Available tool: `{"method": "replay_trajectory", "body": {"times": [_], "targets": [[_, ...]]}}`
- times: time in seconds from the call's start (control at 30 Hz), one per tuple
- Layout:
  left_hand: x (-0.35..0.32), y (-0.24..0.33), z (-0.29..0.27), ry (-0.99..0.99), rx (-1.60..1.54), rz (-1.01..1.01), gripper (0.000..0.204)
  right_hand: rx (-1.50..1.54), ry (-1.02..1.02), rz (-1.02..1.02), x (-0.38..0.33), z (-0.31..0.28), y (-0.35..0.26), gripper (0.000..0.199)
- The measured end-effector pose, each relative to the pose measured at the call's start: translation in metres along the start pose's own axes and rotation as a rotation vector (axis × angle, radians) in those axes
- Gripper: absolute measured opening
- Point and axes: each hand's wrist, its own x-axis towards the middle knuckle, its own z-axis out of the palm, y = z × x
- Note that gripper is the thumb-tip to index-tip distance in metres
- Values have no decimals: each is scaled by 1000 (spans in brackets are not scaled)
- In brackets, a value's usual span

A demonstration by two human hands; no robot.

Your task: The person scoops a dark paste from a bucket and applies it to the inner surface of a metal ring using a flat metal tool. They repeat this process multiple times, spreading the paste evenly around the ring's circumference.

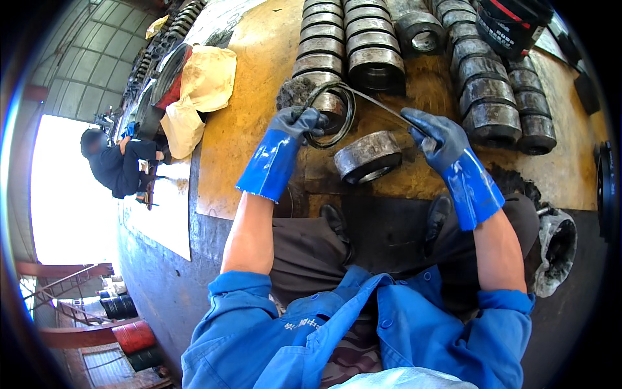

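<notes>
While cream paper sacks (206, 81) lie far left, both gloved hands, left hand (301, 122) and right hand (433, 135), grip a coiled metal band (337, 107) above a steel ring (368, 155), near rows of rings (353, 45).

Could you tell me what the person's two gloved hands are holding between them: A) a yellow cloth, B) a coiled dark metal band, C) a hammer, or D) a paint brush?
B: the left hand grips the round coil of the dark metal band, while the right hand pinches its straightened free end, above a metal ring lying on the board.
</notes>
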Motion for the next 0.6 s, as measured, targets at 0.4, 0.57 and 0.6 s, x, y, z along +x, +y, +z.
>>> {"method": "replay_trajectory", "body": {"times": [0.4,0.57,0.6], "targets": [[14,1,6,85,-154,179,31,950,-236,979,-7,30,-1,24],[28,-17,7,119,-170,408,31,1164,-223,1116,-6,30,-11,22],[33,-20,5,83,-134,496,32,1281,-243,1134,-7,29,-10,21]]}}
